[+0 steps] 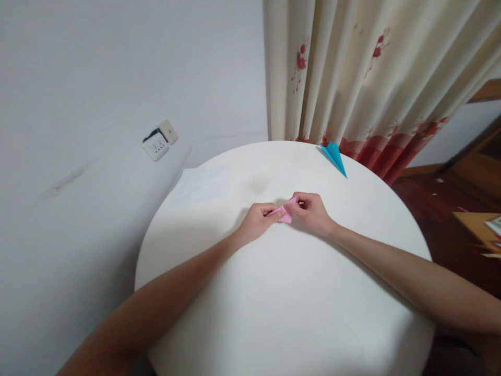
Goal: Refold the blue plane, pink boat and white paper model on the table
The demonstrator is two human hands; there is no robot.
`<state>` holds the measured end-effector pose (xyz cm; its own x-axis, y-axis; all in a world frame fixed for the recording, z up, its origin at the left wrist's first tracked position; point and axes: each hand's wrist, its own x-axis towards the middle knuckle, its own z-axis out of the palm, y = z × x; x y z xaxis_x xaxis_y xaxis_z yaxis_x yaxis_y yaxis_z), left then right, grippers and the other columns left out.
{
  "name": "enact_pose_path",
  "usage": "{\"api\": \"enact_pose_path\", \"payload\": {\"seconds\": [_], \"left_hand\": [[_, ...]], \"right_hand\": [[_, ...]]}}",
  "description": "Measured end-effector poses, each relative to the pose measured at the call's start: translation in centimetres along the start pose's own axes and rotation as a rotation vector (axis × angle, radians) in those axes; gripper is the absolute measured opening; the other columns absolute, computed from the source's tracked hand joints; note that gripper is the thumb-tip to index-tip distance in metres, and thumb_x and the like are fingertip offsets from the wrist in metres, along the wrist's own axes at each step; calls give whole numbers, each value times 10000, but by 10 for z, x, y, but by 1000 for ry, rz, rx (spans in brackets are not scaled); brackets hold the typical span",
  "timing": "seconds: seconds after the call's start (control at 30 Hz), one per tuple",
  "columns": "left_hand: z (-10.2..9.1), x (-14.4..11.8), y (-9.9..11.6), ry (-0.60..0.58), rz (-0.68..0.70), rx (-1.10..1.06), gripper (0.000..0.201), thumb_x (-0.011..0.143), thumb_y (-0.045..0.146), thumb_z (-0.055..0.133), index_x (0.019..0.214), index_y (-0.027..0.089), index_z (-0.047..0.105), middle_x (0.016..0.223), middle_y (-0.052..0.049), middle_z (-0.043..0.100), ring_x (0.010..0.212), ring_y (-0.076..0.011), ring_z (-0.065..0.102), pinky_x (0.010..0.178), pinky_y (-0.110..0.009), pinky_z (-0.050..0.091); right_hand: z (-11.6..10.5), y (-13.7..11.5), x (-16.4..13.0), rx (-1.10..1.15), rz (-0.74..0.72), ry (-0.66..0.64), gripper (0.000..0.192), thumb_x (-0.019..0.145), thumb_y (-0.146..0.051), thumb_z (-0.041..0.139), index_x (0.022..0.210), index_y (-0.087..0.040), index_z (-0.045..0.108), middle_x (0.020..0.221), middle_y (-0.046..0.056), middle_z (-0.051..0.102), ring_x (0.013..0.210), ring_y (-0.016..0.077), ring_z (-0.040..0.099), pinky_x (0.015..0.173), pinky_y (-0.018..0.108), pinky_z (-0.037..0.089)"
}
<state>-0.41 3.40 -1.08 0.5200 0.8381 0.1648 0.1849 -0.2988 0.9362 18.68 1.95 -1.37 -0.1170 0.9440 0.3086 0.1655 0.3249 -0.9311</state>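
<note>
A small piece of folded pink paper (286, 213) is held between my two hands above the middle of the white round table (270, 292). My left hand (259, 220) pinches its left side, thumb on top. On the other side, my right hand (311, 210) grips its upper right part between thumb and curled fingers. The fingers cover part of the paper, so its full shape is hidden. Farther back, a blue folded paper plane (334, 157) lies near the table's far right edge, apart from both hands.
A white sheet (201, 184) lies at the table's back left. The wall with a socket (156, 146) borders the left side. A cream and red curtain (352, 78) hangs behind the far edge. To the right, a wooden piece of furniture (475, 227) stands lower.
</note>
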Motion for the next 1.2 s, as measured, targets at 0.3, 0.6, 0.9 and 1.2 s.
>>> {"api": "enact_pose_path", "payload": {"seconds": [0.3,0.6,0.9,1.2], "left_hand": [[1,3,-2,204,-123,-271,341,770,477,741,737,137,736,699,-17,645,666,-132,533,637,-250,392],[2,4,-5,149,-154,-218,336,732,457,776,684,146,658,605,21,560,540,-92,451,522,-230,309],[1,4,-11,273,-88,-278,313,799,446,729,707,147,737,700,-30,669,663,-139,568,624,-264,420],[-10,13,-21,504,-127,-404,349,750,478,763,846,143,773,771,-52,688,686,-122,586,656,-257,448]], "right_hand": [[6,4,-3,-48,50,-203,436,883,-540,572,642,-180,524,599,-40,420,573,105,344,529,261,257],[6,4,-3,-27,53,-93,426,868,-558,573,672,-181,547,598,-35,458,568,112,375,525,258,272],[2,-1,-2,-93,4,-290,436,893,-531,534,631,-184,506,596,-42,371,565,102,307,512,257,237],[2,1,-3,-49,63,-349,444,876,-543,551,618,-184,507,579,-48,339,557,99,286,508,258,218]]}}
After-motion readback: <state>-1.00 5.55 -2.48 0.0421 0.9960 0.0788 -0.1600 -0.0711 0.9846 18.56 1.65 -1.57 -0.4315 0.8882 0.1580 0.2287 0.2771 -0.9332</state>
